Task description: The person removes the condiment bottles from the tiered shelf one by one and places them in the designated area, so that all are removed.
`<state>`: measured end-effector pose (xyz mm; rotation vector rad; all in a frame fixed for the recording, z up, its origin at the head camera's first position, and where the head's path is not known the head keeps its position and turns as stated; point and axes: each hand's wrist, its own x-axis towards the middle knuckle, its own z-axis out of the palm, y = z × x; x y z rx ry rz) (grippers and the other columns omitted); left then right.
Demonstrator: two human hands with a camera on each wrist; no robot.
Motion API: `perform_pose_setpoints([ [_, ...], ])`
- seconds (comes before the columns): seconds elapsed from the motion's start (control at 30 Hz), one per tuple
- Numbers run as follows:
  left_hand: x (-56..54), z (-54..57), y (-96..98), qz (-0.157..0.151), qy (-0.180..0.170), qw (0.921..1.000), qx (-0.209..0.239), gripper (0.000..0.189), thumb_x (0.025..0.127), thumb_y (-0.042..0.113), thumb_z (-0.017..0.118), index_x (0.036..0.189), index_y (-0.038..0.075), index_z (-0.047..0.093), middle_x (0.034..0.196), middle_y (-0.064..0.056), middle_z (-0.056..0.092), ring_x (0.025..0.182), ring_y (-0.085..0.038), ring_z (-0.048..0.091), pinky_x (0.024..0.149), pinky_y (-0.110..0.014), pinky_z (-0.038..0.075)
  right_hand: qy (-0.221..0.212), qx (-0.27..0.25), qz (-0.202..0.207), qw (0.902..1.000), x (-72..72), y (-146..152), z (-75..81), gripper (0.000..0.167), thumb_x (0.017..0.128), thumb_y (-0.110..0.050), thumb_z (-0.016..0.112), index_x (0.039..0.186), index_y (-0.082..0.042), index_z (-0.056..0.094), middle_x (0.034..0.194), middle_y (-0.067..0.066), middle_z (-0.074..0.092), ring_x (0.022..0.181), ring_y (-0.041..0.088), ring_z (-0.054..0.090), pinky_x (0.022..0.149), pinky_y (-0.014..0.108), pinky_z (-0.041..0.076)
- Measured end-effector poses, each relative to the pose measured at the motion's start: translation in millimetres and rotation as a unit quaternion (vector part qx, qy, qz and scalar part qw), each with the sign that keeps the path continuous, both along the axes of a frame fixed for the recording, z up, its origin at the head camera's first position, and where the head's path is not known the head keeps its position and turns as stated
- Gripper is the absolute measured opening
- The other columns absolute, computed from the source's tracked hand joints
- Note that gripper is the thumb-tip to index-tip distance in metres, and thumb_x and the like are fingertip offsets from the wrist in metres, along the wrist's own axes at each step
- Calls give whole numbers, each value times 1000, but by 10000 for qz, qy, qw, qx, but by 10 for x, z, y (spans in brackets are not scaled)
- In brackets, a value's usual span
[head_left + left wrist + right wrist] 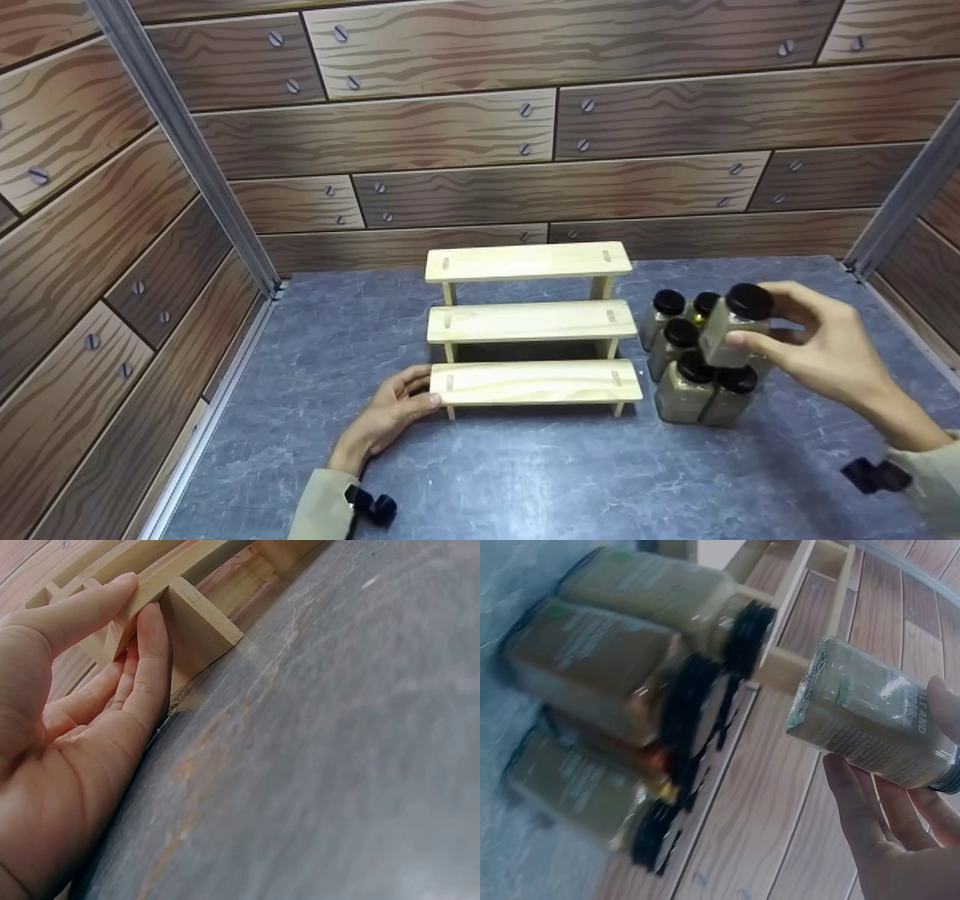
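Note:
A three-step wooden spice rack [534, 322] stands on the grey table. My left hand [395, 409] grips the left end of its lowest step, and the left wrist view has the thumb [97, 606] on top with fingers beneath the board. Raised over a cluster of jars on the right, a square spice jar [731, 330] with a black lid is held between the thumb and fingers of my right hand [825, 345]. In the right wrist view this jar [866, 712] tilts with its base away from the palm; its label is only partly readable.
Several black-lidded spice jars [684, 390] stand close together just right of the rack, partly hidden by the lifted one. Wood-patterned walls [465, 127] enclose the table at the back and sides, with metal strips [187, 150] at the corners.

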<state>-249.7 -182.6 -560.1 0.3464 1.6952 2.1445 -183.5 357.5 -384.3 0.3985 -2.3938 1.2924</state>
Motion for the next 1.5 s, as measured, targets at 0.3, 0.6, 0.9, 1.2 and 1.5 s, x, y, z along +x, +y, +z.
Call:
perform_pose_setpoints([
  [0.3,1,-1,-1,18,-16,10000,7,69,96,-2,72,154,-16,36,144,-21,57,117,-21,68,106,-30,60,190,-71,-158,9997,66,268,-105,57,77,16,87,130,8,66,113,-14,76,99,-2,74,86,14,61],
  [0.6,2,-9,-10,29,-9,10000,7,71,96,-2,72,155,-16,35,146,-23,56,118,-21,68,107,-30,59,220,100,-436,9988,130,477,-219,57,78,13,88,130,6,66,111,-23,73,98,-8,71,86,8,58],
  [0.9,4,-2,-5,2,-38,10000,67,70,96,-3,72,154,-16,35,144,-20,58,116,-21,69,106,-31,60,181,138,-531,9983,180,600,-344,57,79,14,87,131,7,65,112,-24,71,100,-11,69,87,6,56],
  [1.2,-10,0,4,-22,-10,10000,11,70,96,-2,72,154,-16,35,144,-21,58,117,-21,69,106,-30,60,8,-129,-405,9991,194,697,-581,58,78,18,85,131,10,64,114,-22,73,99,-7,72,87,9,59],
  [1.5,-14,-3,6,6,-35,10000,34,70,96,-3,70,154,-16,35,143,-21,58,116,-21,68,107,-31,60,-261,-88,-428,9987,217,718,-818,59,77,14,87,131,7,64,114,-31,70,102,-14,68,80,8,59],
])
